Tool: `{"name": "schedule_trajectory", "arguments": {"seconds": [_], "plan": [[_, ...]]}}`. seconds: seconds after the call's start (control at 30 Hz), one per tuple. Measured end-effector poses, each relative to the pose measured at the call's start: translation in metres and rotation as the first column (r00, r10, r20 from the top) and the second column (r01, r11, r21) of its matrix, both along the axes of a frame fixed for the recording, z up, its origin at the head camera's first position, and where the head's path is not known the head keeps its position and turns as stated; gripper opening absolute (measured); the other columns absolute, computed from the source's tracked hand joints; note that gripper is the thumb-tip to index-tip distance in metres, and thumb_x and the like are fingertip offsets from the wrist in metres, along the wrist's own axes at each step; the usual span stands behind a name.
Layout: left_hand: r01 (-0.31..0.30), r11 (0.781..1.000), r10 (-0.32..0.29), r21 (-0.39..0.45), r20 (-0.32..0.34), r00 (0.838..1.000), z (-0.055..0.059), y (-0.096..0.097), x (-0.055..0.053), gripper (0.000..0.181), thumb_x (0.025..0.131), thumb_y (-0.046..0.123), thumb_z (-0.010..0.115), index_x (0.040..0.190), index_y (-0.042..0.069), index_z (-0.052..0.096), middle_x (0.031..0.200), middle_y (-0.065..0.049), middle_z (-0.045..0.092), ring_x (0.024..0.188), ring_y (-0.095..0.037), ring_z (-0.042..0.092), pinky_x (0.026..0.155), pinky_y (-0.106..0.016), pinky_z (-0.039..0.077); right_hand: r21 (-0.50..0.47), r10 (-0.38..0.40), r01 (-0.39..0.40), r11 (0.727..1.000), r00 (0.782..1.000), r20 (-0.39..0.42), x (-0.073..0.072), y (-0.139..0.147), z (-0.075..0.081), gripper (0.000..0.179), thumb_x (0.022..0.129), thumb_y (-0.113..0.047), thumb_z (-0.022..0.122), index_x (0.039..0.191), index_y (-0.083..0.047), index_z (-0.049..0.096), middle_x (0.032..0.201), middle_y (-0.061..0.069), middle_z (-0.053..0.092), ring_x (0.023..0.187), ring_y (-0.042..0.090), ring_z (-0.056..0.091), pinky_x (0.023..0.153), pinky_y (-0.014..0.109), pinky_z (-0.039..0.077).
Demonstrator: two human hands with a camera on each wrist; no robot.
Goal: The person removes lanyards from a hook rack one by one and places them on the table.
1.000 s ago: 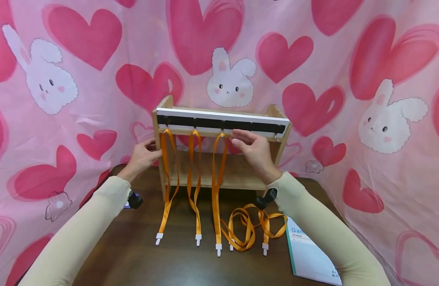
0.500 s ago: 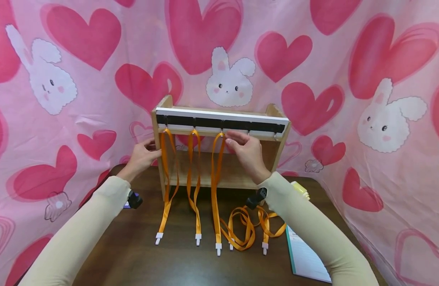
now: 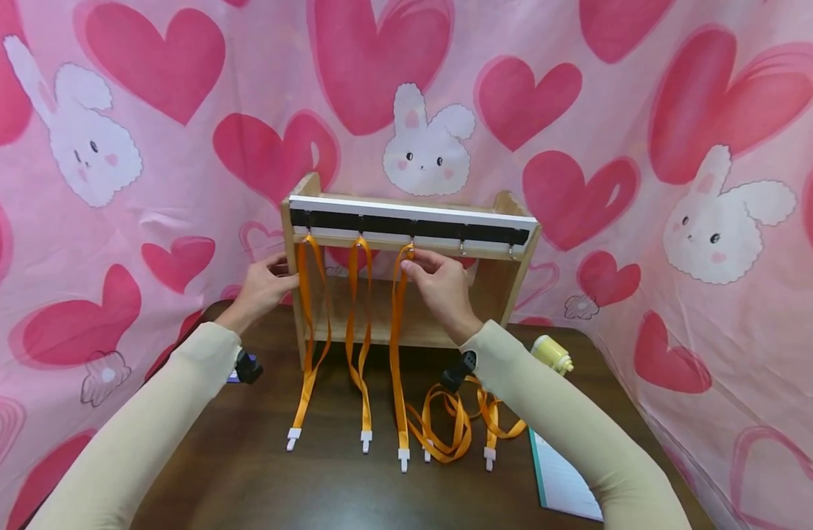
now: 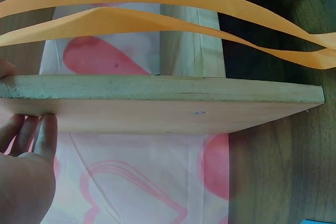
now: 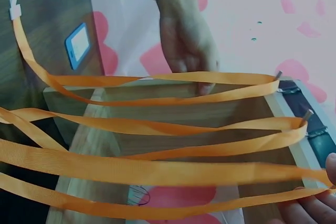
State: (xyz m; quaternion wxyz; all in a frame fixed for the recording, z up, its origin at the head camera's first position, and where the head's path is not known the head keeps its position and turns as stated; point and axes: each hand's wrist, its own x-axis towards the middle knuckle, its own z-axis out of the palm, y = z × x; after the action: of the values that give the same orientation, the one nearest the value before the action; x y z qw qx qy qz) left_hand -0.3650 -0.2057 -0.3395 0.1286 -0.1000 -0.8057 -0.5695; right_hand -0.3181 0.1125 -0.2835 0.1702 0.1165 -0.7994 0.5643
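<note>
A wooden rack (image 3: pixel 306 193) has a white rail with a black strip and several metal hooks. Three orange lanyards hang by their loops from its left hooks, white clips downward. My left hand (image 3: pixel 260 289) grips the left side panel (image 4: pixel 168 115), thumb at the front edge and fingers on the outer face. With thumb and fingers, my right hand (image 3: pixel 441 285) pinches the top of the third lanyard (image 3: pixel 396 346), just below its hook. In the right wrist view, that lanyard's strap (image 5: pixel 157 172) runs into the fingers at the right edge. Two hooks to the right hold nothing.
Loose orange lanyards (image 3: pixel 462 434) lie coiled on the dark wooden table (image 3: pixel 300 493) before the rack. A yellow bottle (image 3: pixel 552 355) and a white booklet (image 3: pixel 565 478) lie at right. A blue-edged card (image 5: pixel 79 45) is at left. A pink heart-patterned cloth hangs behind.
My right hand has moved left from in front of the fourth hook to the third lanyard's top and now pinches it. The yellow bottle has come into view. My left hand stays put.
</note>
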Motion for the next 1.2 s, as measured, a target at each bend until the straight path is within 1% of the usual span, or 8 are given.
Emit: {"name": "schedule_trajectory", "arguments": {"seconds": [0.23, 0.43, 0.6, 0.7, 0.77, 0.97, 1.1, 1.2], "plan": [[-0.007, 1.000, 0.007, -0.004, -0.021, 1.000, -0.001, -0.002, -0.004, 0.057, 0.091, 0.019, 0.074, 0.141, -0.002, 0.055, 0.125, -0.024, 0.061, 0.097, -0.007, 0.058, 0.077, -0.007, 0.052, 0.010, -0.025, 0.025, 1.000, 1.000, -0.019, -0.003, -0.011, -0.001, 0.034, 0.091, -0.037, 0.076, 0.117, -0.016, 0.076, 0.109, 0.003, 0.078, 0.097, 0.019, 0.073, 0.091, 0.035, 0.060], [-0.014, 1.000, 0.013, -0.025, -0.025, 1.000, -0.001, -0.003, -0.003, 0.057, 0.091, 0.018, 0.072, 0.141, -0.002, 0.055, 0.126, -0.027, 0.062, 0.097, -0.009, 0.057, 0.075, -0.007, 0.052, -0.009, -0.075, 0.075, 0.997, 0.996, -0.046, -0.007, -0.020, -0.005, 0.034, 0.088, -0.043, 0.077, 0.107, -0.016, 0.078, 0.101, 0.002, 0.079, 0.091, 0.018, 0.072, 0.087, 0.034, 0.061], [-0.008, 1.000, 0.008, -0.011, -0.016, 1.000, -0.001, 0.000, 0.000, 0.057, 0.091, 0.019, 0.073, 0.141, -0.002, 0.055, 0.126, -0.027, 0.061, 0.100, -0.013, 0.058, 0.075, -0.008, 0.052, -0.084, -0.081, 0.079, 0.993, 0.996, -0.028, -0.010, -0.022, -0.006, 0.023, 0.094, -0.033, 0.073, 0.105, -0.014, 0.079, 0.097, 0.003, 0.080, 0.091, 0.016, 0.073, 0.089, 0.034, 0.061], [-0.005, 1.000, 0.005, 0.001, -0.019, 1.000, -0.002, -0.001, 0.000, 0.058, 0.091, 0.019, 0.073, 0.142, -0.002, 0.054, 0.127, -0.027, 0.061, 0.100, -0.012, 0.058, 0.076, -0.008, 0.052, -0.151, -0.038, 0.037, 0.988, 0.999, -0.005, -0.011, -0.019, -0.007, 0.019, 0.095, -0.024, 0.071, 0.108, -0.011, 0.079, 0.097, 0.008, 0.080, 0.090, 0.017, 0.076, 0.089, 0.040, 0.061], [-0.005, 1.000, 0.005, 0.006, -0.026, 1.000, -0.003, -0.001, -0.001, 0.058, 0.092, 0.018, 0.072, 0.142, -0.002, 0.054, 0.127, -0.028, 0.061, 0.098, -0.009, 0.059, 0.077, -0.008, 0.053, -0.179, -0.016, 0.017, 0.984, 1.000, 0.006, -0.011, -0.017, -0.008, 0.021, 0.095, -0.021, 0.071, 0.112, -0.012, 0.079, 0.099, 0.009, 0.080, 0.089, 0.018, 0.077, 0.088, 0.040, 0.061], [-0.014, 1.000, 0.014, -0.021, 0.006, 1.000, -0.006, -0.003, 0.000, 0.061, 0.092, 0.022, 0.072, 0.145, 0.000, 0.052, 0.132, -0.028, 0.060, 0.107, -0.020, 0.059, 0.076, -0.007, 0.052, -0.214, 0.028, -0.022, 0.977, 0.999, 0.026, -0.010, -0.011, -0.011, 0.026, 0.093, -0.016, 0.072, 0.118, -0.009, 0.077, 0.108, 0.013, 0.078, 0.093, 0.024, 0.078, 0.088, 0.037, 0.060], [-0.008, 1.000, 0.008, -0.026, 0.016, 1.000, -0.005, -0.002, -0.003, 0.062, 0.092, 0.024, 0.073, 0.145, 0.001, 0.052, 0.133, -0.026, 0.060, 0.114, -0.027, 0.058, 0.076, -0.006, 0.051, -0.242, 0.055, -0.052, 0.969, 0.998, 0.003, -0.010, -0.009, -0.009, 0.025, 0.094, -0.013, 0.072, 0.116, -0.003, 0.076, 0.108, 0.018, 0.077, 0.094, 0.027, 0.078, 0.089, 0.041, 0.059], [-0.002, 1.000, 0.002, -0.018, 0.008, 1.000, -0.001, -0.001, -0.004, 0.061, 0.092, 0.025, 0.074, 0.145, 0.002, 0.053, 0.132, -0.025, 0.061, 0.113, -0.026, 0.058, 0.076, -0.006, 0.051, -0.260, 0.073, -0.076, 0.963, 0.997, -0.018, -0.010, -0.007, -0.005, 0.024, 0.093, -0.010, 0.072, 0.114, 0.001, 0.076, 0.106, 0.022, 0.077, 0.094, 0.032, 0.077, 0.087, 0.039, 0.060]]}}
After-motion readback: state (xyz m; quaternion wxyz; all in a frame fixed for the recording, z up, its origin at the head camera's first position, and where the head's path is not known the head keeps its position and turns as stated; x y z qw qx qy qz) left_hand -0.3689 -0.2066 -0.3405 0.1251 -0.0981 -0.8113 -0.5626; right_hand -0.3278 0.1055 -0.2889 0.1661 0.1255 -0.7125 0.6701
